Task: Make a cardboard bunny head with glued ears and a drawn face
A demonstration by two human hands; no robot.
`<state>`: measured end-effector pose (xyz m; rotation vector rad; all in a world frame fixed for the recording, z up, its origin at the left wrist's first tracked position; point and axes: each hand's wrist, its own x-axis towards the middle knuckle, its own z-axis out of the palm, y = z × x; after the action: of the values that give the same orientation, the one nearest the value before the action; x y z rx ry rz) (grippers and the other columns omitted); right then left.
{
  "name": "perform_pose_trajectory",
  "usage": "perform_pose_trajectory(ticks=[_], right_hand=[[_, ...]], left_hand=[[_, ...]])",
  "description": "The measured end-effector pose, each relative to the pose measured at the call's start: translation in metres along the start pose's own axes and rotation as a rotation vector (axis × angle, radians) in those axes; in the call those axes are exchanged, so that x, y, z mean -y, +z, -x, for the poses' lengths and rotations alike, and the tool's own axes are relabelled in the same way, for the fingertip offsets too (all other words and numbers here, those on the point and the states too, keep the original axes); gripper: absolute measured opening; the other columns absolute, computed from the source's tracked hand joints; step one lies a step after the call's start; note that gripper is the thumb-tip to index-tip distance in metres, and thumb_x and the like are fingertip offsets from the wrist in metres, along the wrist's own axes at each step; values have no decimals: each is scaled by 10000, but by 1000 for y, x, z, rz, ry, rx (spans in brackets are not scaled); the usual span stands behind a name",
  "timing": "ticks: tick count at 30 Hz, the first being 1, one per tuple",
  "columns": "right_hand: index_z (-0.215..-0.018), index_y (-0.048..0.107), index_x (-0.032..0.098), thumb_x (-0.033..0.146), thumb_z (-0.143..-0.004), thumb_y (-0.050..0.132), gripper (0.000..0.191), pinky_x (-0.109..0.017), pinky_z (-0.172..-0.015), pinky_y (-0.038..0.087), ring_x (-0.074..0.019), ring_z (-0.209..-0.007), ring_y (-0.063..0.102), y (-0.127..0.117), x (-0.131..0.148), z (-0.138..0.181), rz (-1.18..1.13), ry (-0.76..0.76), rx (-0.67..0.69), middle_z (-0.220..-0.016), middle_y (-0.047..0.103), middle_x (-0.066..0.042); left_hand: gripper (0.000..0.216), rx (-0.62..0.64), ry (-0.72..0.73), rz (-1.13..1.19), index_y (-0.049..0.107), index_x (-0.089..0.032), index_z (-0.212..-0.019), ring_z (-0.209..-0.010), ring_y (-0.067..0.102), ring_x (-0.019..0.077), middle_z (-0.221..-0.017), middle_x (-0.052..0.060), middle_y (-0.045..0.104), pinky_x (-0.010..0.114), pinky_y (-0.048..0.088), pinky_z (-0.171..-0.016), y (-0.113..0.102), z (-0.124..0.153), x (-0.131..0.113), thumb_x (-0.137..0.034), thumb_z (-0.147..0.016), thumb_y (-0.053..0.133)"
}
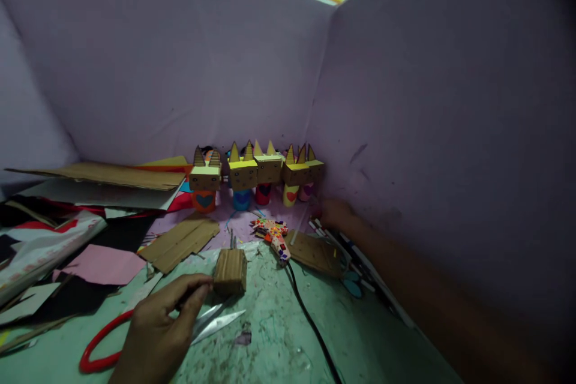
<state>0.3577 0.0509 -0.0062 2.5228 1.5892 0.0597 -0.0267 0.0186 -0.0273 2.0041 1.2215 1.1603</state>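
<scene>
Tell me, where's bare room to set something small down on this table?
Mostly bare tabletop lies right of the black cord, this side of the brown cardboard, and between cord and scissors, around a small scrap. Paper sheets crowd the left; cardboard figures line the back.

The green tabletop (270, 342) before me is scuffed and stained, turning purple (245, 229) at the back, where cardboard-headed figures (243, 179) stand in a row. Nearer lie open red-handled scissors (218, 325), a patterned glue gun (278, 241) with its black cord (306, 307), and, leftward, heaped paper and cardboard (108, 264).
</scene>
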Motion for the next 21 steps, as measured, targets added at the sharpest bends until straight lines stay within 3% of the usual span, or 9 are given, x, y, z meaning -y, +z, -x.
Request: perform_pose_trajectory(ticks=[8,15,21], right_hand=[[-1178,552,165,303,-906,562,305,-420,-806,524,-217,-972,614,-3,-12,9,-130,30,-13,-1175,589,-83],[-1171,560,166,305,-903,565,302,-416,-806,525,-225,-975,613,-9,-28,21,-283,-37,-11,-1176,590,-76],[-1173,557,165,299,-903,566,302,-419,-808,524,-223,-979,611,-20,-35,26,-407,68,-24,-1181,587,-80]], left_hand=[[210,-63,25,25,722,-241,-726,-587,658,172,-689,-1,734,217,531,-599,3,-2,0,-417,-732,608],[196,3,79,44,719,-225,-754,-608,663,174,-701,9,733,209,523,-563,0,-2,2,-388,-752,608],[202,22,40,68,716,-219,-764,-671,676,183,-741,16,737,222,531,-613,-2,-2,-1,-385,-764,601]])
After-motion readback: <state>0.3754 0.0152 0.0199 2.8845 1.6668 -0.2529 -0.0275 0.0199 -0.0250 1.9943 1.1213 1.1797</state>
